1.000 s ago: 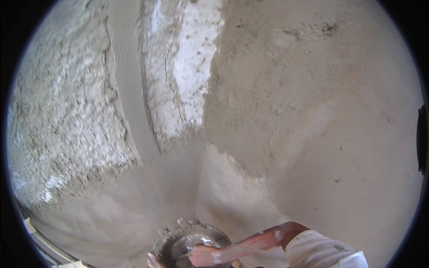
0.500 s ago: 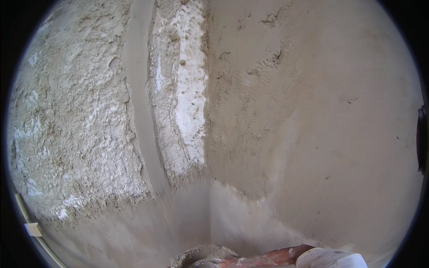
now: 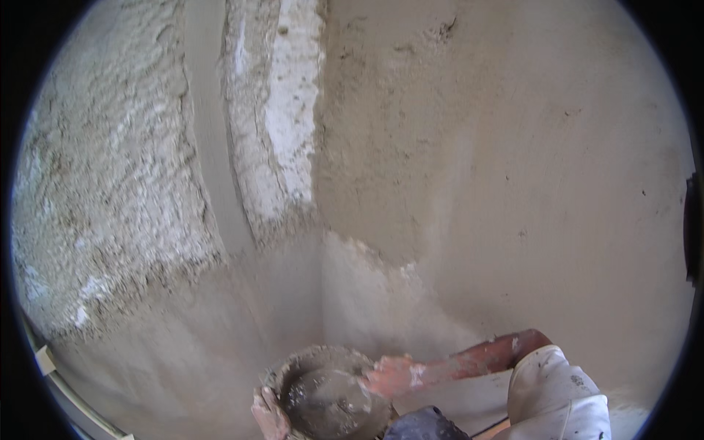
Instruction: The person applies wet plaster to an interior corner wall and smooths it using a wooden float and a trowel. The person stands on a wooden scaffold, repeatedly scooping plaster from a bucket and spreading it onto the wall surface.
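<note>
Bowl (image 3: 314,352): could spill wet mix (image 3: 331,412) if grip slips.
Left hand (image 3: 270,415): clasps bowl.
Right hand (image 3: 389,375): at bowl, grip unclear.

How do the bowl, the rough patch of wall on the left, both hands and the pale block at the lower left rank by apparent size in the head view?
Largest to smallest:
1. Rough wall patch
2. Bowl
3. Left hand and right hand: too alike to rank
4. Pale block

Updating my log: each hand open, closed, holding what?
Left hand: holding the bowl by its left side.
Right hand: at the bowl's right side; grip cannot be told.
</note>
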A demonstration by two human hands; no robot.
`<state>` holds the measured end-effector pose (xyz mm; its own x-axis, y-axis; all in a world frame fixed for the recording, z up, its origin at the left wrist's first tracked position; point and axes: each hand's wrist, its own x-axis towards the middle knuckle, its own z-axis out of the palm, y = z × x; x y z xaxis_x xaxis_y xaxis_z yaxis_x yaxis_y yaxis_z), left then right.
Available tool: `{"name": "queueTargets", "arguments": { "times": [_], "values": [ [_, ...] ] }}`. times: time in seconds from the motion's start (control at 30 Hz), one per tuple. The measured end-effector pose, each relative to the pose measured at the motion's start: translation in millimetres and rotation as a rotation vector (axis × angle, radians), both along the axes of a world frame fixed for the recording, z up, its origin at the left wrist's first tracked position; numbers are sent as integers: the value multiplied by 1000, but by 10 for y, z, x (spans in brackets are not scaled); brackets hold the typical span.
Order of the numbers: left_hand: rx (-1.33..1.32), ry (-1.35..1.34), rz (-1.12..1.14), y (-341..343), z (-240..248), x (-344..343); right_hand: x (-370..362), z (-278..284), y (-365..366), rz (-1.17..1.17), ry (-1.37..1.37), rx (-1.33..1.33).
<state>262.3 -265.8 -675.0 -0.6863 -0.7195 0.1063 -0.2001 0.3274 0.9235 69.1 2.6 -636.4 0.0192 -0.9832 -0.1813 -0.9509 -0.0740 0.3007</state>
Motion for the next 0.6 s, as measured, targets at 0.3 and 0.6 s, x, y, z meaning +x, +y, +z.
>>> {"name": "queueTargets", "arguments": {
  "times": [0.3, 0.6],
  "values": [
    [4, 213, -10, 331, 202, -206, -255, -501, -299, -177, -125, 403],
    [-4, 188, -58, 345, -58, -296, -210, -781, 78, -596, -808, 613]
  ]
}}
